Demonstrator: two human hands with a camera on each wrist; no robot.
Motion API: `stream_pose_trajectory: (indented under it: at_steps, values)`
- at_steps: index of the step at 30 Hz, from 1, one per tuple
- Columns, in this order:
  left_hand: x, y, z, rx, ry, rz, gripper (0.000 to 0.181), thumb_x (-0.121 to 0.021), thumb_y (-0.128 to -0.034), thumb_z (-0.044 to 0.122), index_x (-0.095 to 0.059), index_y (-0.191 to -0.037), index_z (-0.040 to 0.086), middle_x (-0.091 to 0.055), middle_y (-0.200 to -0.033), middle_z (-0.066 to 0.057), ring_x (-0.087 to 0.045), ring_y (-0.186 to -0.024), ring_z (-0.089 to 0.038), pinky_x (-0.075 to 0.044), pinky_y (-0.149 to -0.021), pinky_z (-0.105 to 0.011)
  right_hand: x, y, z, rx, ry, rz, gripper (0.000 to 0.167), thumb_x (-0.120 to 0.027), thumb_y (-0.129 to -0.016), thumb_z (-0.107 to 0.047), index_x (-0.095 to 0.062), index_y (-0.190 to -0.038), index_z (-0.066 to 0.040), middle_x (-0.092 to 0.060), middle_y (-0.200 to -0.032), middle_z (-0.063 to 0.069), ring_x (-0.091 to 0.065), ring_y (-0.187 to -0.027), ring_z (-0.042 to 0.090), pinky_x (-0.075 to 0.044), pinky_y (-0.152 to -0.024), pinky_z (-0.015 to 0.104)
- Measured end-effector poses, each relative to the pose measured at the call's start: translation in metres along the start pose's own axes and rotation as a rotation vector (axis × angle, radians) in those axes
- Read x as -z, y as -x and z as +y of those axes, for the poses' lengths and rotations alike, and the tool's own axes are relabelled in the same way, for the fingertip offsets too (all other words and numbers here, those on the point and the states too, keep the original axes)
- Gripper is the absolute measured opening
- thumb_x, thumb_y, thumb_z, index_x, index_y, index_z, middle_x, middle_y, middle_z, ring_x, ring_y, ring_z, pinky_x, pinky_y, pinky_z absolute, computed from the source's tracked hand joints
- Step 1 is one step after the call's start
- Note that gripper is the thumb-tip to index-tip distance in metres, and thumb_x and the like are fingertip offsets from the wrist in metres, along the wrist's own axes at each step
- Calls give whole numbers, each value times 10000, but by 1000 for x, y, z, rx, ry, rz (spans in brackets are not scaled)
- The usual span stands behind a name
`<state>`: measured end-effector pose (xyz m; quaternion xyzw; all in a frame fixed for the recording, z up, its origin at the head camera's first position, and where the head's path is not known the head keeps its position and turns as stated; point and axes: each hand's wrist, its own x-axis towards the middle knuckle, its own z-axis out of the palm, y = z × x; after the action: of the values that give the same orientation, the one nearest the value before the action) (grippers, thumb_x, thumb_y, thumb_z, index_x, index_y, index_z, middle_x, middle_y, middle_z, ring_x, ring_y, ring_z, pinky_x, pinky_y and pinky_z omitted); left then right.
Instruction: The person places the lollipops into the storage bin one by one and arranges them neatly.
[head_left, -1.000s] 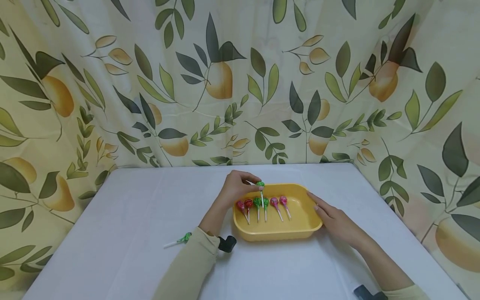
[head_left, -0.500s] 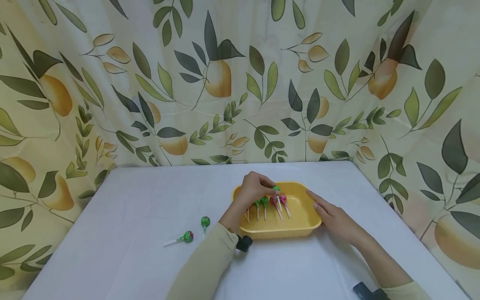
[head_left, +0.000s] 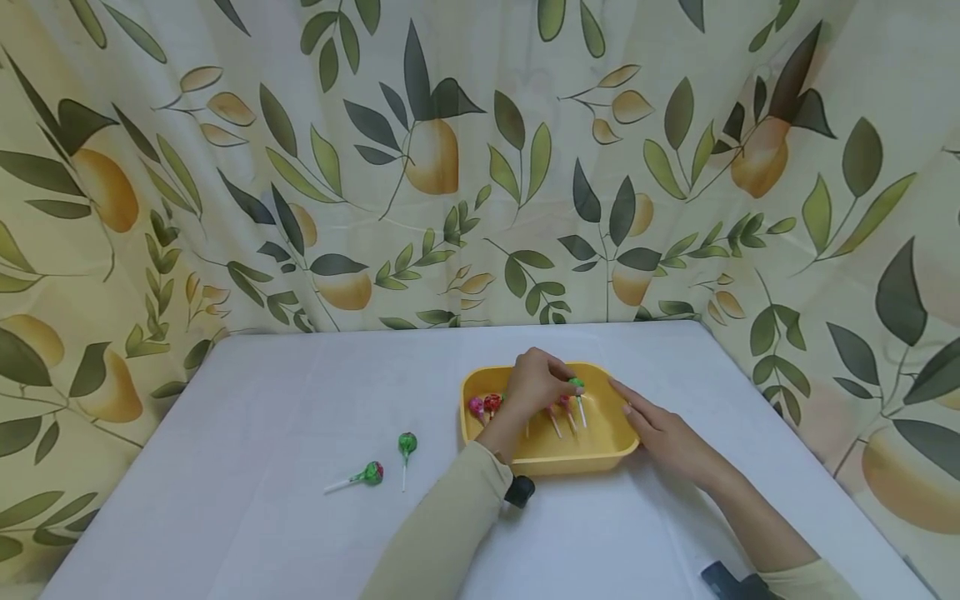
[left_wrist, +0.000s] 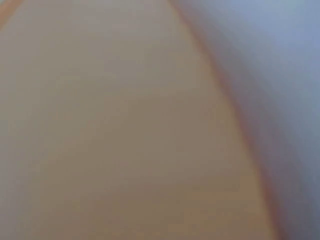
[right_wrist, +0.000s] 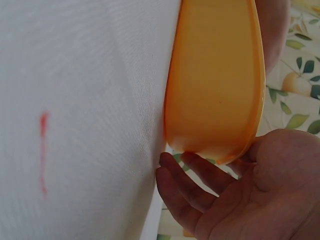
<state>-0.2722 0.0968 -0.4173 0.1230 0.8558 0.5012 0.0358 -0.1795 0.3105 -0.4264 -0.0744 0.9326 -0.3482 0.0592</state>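
Note:
My left hand (head_left: pixel 536 383) pinches a green-wrapped lollipop (head_left: pixel 577 390) by its head, above the right part of a yellow tray (head_left: pixel 551 467), stick pointing down. Under that hand, pink lollipops (head_left: pixel 555 414) and a red lollipop (head_left: pixel 492 404) lie in a row in the tray; others are hidden. My right hand (head_left: pixel 675 442) holds the tray's right end. In the right wrist view, its thumb goes behind the rim of the tray (right_wrist: pixel 215 75) and its fingers (right_wrist: pixel 187 187) are bent near the outer wall. The left wrist view is a blurred close-up.
Left of the tray, two green lollipops lie on the white tablecloth (head_left: pixel 262 417): an upright-pointing lollipop (head_left: pixel 406 450) and a slanted lollipop (head_left: pixel 363 476). A leaf-and-fruit patterned curtain (head_left: pixel 450 167) hangs behind and beside the table.
My left hand has moved right across the tray with the green lollipop, uncovering the two lollipops on the cloth. My right hand has stayed at the tray's right end.

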Motion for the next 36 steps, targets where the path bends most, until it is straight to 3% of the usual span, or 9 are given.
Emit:
stream_pose_trajectory:
  at_steps: [9, 16, 23, 36]
  values:
    - [-16, -6, -3, 37, -66, 96, 121, -936, -778, 202, -851, -860, 176, -737, -826, 103, -596, -748, -52, -501, -645, -226, 0, -2, -2, -7, 4, 0, 568, -365, -1137, -397, -258, -1658, -198, -303, -1634, 229, -287, -1456, 519, -289, -1087, 703]
    - [-23, -13, -5, 20, -178, 134, 142, -951, -747, 299, -855, -836, 245, -726, -781, 165, -638, -866, -59, -490, -788, -230, 1, -3, -4, -20, 14, -7, 574, -346, -1139, -404, -233, -1663, -198, -266, -1645, 236, -263, -1462, 526, -275, -1088, 708]
    - [-27, -14, -7, 8, -241, 76, 153, -947, -749, 333, -856, -843, 253, -699, -711, 189, -612, -816, -39, -476, -723, -214, 1, -1, -4, -17, 11, -4, 574, -353, -1140, -392, -236, -1661, -184, -282, -1635, 246, -279, -1454, 527, -284, -1088, 703]
    - [-32, -14, -12, 9, -368, 61, 187, -947, -738, 388, -851, -848, 272, -704, -729, 192, -604, -782, -40, -461, -711, -235, -1, -1, -3, -1, 6, 5, 582, -356, -1136, -411, -245, -1660, -183, -292, -1633, 240, -280, -1455, 525, -279, -1095, 697]
